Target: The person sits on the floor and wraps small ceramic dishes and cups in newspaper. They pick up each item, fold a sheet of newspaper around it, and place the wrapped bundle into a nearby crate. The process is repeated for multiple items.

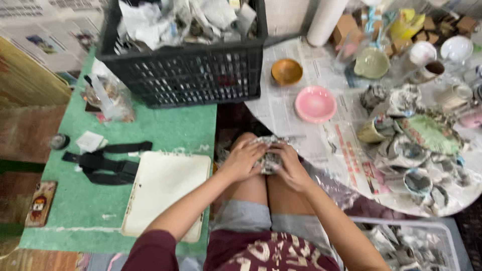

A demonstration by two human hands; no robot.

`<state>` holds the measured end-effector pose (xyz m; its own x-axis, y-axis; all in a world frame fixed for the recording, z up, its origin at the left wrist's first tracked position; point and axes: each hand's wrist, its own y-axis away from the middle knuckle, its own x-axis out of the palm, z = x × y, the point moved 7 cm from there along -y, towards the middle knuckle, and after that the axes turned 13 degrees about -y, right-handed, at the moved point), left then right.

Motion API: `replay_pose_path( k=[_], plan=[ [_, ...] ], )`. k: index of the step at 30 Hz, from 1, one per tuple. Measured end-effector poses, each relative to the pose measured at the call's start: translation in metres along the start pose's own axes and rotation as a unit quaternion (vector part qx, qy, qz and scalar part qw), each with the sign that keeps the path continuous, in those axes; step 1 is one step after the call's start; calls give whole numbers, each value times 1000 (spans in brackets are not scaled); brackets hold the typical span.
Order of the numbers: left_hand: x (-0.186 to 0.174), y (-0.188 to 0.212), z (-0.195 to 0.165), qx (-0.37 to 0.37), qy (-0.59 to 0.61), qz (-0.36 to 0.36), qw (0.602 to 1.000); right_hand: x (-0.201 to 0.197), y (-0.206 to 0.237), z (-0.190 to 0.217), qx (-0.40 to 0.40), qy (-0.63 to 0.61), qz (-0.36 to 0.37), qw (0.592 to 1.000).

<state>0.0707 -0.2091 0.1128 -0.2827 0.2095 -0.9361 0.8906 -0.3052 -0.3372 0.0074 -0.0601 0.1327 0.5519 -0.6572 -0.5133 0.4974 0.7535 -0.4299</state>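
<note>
step: wrapping, it seems | left hand (242, 159) and right hand (290, 163) both closed round newspaper bundle (270, 154); below pink bowl (315, 104) | next: likely tighter folds

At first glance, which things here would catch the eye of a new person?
Both hands, left hand and right hand, press a newspaper-wrapped bundle on the person's knees at centre. Behind it stands a black crate full of crumpled paper. A pink bowl shines on the paper-covered table at right.
</note>
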Motion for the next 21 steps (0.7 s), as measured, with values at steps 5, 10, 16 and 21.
replay_pose_path(
  k=[5,10,16,21],
  plan=[
    [2,6,4,5,-10,-25,1000,-21,-10,-48,90,-39,-167,981],
    [9,9,-1,-9,-15,-15,1000,1,-21,-78,196,-123,-79,970],
    [4,20,-5,-4,-30,-30,999,4,-30,-70,206,-81,-44,974],
    [3,16,-7,-6,-38,-30,999,6,-28,-71,202,-135,-71,968]
  ],
)
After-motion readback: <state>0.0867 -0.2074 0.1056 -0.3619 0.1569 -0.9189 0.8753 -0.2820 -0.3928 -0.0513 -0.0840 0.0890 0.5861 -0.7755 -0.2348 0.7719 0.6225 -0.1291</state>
